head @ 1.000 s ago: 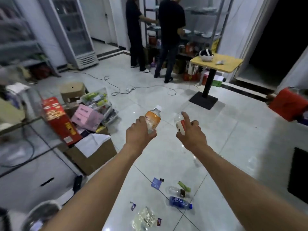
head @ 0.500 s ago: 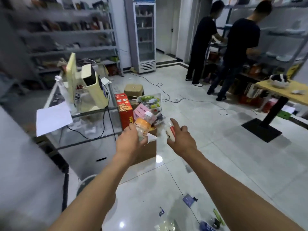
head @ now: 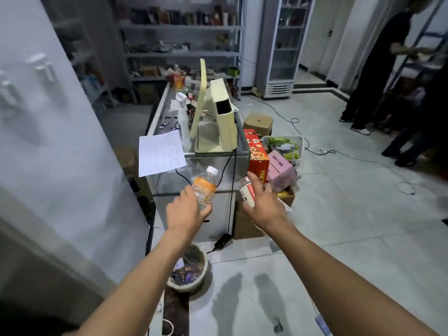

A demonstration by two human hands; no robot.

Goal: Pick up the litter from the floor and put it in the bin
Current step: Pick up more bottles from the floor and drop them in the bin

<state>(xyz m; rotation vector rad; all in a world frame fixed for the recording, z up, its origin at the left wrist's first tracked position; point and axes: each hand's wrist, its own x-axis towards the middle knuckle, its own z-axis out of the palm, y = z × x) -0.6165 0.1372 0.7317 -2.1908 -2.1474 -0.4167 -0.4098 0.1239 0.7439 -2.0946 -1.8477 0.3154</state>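
- Two bottles are in hand in the head view, at frame centre: the left hand (head: 185, 212) grips an orange-label bottle (head: 204, 189), and the right hand (head: 264, 207) grips a red-label bottle (head: 247, 192). Both are held in front of a glass counter (head: 169, 122).
- The bin (head: 194, 282) sits on the floor at lower centre, just below the left forearm and well under both bottles; it already holds some litter.
- To do the drop well, I judge that each bottle should be lowered right over the bin's mouth before the fingers loosen, one at a time, since a high release could bounce off the rim.
- More scraps (head: 321, 322) lie at the lower right for a later trip.
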